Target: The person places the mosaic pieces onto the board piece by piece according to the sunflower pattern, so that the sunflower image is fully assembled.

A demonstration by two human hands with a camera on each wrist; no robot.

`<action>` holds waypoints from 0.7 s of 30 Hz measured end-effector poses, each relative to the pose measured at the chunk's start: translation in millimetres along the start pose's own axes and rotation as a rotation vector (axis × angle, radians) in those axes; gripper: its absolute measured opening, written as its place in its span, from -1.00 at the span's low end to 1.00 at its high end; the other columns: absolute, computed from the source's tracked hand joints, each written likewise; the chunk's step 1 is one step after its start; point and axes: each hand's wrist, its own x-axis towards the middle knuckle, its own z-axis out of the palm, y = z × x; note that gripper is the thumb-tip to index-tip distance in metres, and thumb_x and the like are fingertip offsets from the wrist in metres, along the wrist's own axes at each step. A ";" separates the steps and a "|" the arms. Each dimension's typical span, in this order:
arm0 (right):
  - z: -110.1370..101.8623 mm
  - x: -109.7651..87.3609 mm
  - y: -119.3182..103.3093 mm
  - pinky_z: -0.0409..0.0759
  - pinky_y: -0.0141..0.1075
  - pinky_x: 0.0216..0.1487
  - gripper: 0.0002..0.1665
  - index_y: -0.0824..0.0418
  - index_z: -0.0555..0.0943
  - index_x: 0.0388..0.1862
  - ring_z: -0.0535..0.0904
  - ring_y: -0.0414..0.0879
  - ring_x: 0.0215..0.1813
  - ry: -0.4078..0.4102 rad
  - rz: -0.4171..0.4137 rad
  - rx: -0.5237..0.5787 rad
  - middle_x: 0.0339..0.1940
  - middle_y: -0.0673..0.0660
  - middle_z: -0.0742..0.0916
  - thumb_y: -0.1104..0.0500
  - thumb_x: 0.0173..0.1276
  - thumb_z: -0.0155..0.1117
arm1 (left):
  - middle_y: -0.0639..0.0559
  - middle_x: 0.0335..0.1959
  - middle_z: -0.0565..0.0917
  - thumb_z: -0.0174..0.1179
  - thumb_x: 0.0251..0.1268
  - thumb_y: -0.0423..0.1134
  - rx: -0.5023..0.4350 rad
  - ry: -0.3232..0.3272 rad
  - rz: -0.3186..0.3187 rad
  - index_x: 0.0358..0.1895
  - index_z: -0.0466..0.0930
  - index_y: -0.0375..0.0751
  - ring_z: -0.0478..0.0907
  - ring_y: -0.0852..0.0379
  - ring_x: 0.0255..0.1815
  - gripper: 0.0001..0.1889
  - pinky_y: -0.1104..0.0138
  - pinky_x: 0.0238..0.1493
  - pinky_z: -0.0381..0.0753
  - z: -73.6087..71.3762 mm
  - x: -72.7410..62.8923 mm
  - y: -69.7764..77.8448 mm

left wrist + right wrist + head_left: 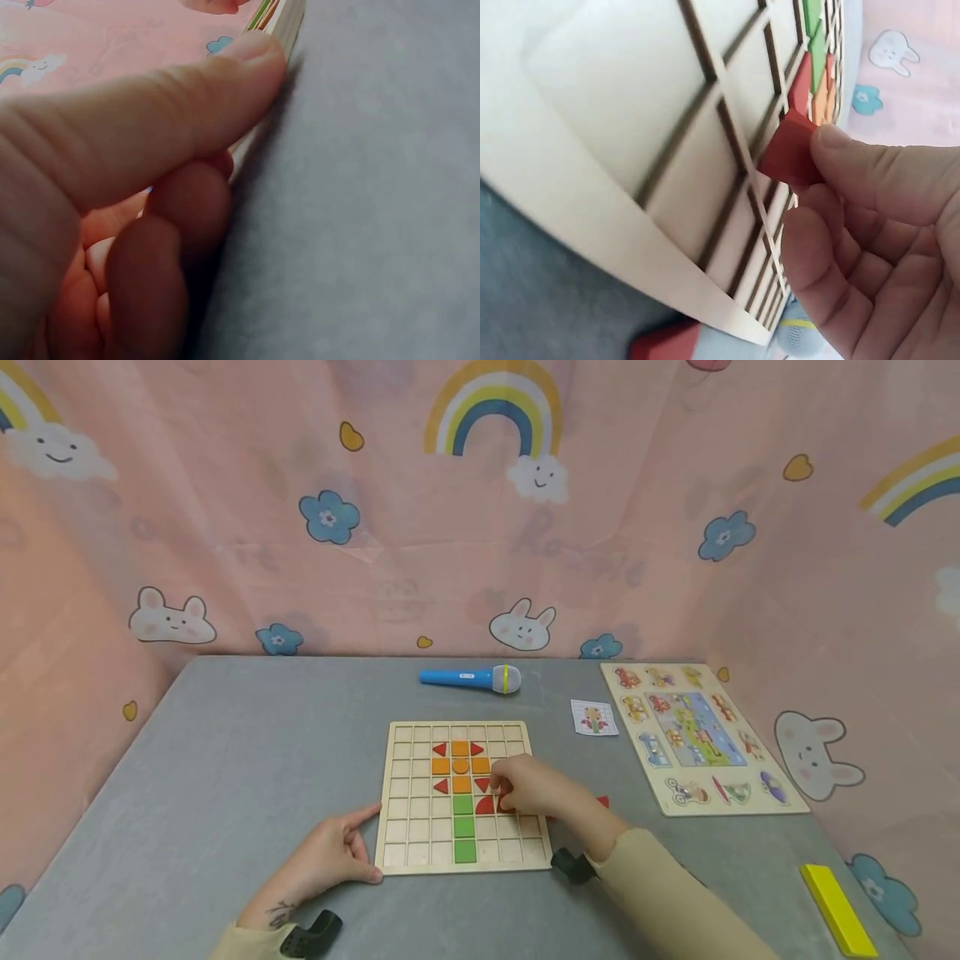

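Note:
My right hand (534, 785) pinches a red block (791, 150) between thumb and fingers, low over the wooden grid board (412, 856). The block is tilted at the grid lines, beside a placed red piece (484, 806) with a curved edge. Orange pieces (461, 748), small red triangles (441, 786) and a column of green squares (465, 827) fill cells in the board's middle. At the board's left side, my left hand (330, 856) touches the edge with its extended index finger and, near the lower corner, its thumb; its other fingers are curled under.
A blue toy microphone (465, 678) lies behind the board. Right of it are a small pattern card (595, 718) and a picture puzzle board (720, 807). Another red piece (603, 801) lies past my right wrist. A yellow bar (837, 910) sits at the table's right edge.

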 end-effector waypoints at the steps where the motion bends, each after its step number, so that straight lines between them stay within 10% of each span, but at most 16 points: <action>1: 1.4 0.7 0.3 0.36 -0.29 -0.38 -0.88 0.20 0.59 -0.44 0.41 -0.11 -0.41 0.010 -0.004 -0.003 -0.57 0.02 0.52 0.38 0.10 0.33 | 0.00 -0.71 0.54 0.52 -0.42 -0.40 -0.001 0.001 -0.001 0.36 0.13 -0.44 0.35 0.22 -0.74 0.07 0.38 -0.71 0.31 0.0 -0.1 -0.1; 21: -6.5 -15.9 10.8 0.48 -0.24 -0.30 -0.91 0.28 0.68 -0.35 0.46 -0.13 -0.40 0.160 0.111 -0.044 -0.42 0.08 0.65 0.33 0.18 0.24 | 0.00 -0.70 0.55 0.53 -0.41 -0.38 0.008 0.005 0.002 0.37 0.15 -0.39 0.36 0.21 -0.73 0.07 0.38 -0.70 0.33 -0.3 -0.2 -2.3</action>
